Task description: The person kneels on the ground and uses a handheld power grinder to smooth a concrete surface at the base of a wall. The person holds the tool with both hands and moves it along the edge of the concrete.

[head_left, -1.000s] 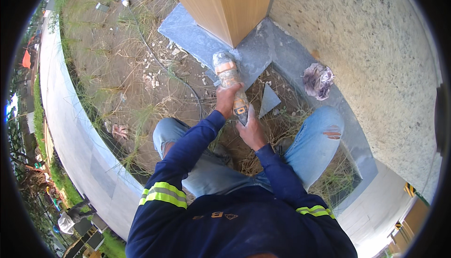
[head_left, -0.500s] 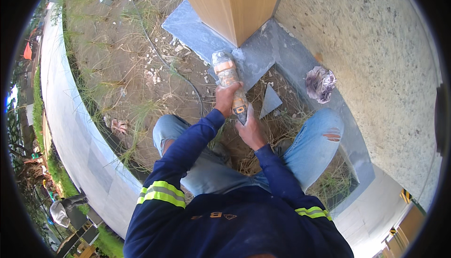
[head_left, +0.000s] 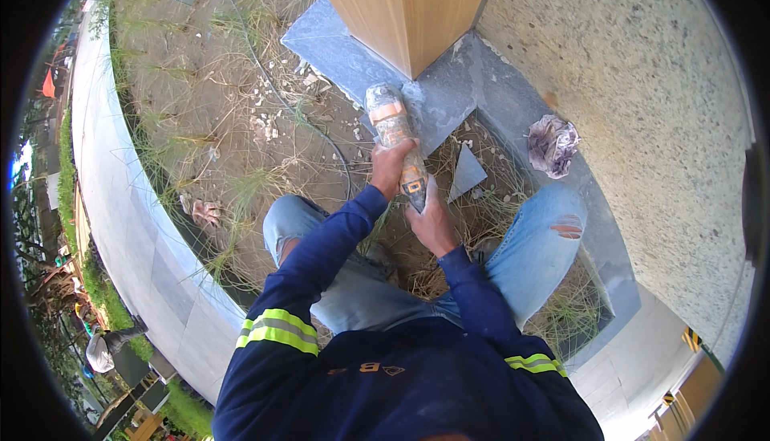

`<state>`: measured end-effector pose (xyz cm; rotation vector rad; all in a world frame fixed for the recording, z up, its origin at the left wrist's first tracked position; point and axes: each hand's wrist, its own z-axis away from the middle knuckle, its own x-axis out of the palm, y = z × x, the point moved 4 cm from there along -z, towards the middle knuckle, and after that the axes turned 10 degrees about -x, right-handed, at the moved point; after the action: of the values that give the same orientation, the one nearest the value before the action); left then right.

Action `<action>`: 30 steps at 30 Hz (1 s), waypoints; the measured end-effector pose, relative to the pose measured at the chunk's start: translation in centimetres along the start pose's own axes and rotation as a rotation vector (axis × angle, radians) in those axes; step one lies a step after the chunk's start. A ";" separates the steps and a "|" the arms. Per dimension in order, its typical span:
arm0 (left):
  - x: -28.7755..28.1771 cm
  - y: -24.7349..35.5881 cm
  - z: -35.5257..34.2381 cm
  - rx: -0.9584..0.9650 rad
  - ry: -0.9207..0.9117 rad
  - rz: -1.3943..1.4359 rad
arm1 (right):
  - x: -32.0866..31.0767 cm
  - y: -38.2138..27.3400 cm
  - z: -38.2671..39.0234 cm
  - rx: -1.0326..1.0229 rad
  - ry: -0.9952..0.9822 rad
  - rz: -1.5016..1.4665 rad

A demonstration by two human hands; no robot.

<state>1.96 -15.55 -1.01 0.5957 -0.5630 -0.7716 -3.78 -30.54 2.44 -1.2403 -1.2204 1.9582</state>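
My left hand (head_left: pixel 388 164) is closed round the middle of a dusty orange-and-grey power tool (head_left: pixel 391 120), and my right hand (head_left: pixel 428 218) grips its narrow rear end. The tool points away from me, its head at the near edge of a blue-grey stone slab (head_left: pixel 325 44); whether it touches the slab I cannot tell. The slab borders the foot of a wooden column (head_left: pixel 409 8). Right of the tool a loose triangular stone offcut (head_left: pixel 467 172) lies on dirt among dry grass and chips.
A crumpled purplish bag or cloth (head_left: pixel 552 146) sits on a stone ledge beside a speckled wall (head_left: pixel 642 96). A cable (head_left: pixel 287 106) crosses the dirt. A curved pale path (head_left: pixel 128 192) runs along the left. My bent knees flank my hands. Another person (head_left: pixel 112 343) bends over at far left.
The view has shifted slightly, with slab, column and bag appearing a little farther right. Both hands keep their grip on the tool. The person at far left has moved slightly.
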 end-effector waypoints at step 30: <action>0.5 -0.3 0.0 0.007 -0.003 -0.009 | 0.0 0.9 -0.2 -0.126 0.046 0.118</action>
<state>2.07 -16.10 -1.08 0.6035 -0.5662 -0.7798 -3.58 -30.86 1.57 -1.4426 -1.2913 1.9494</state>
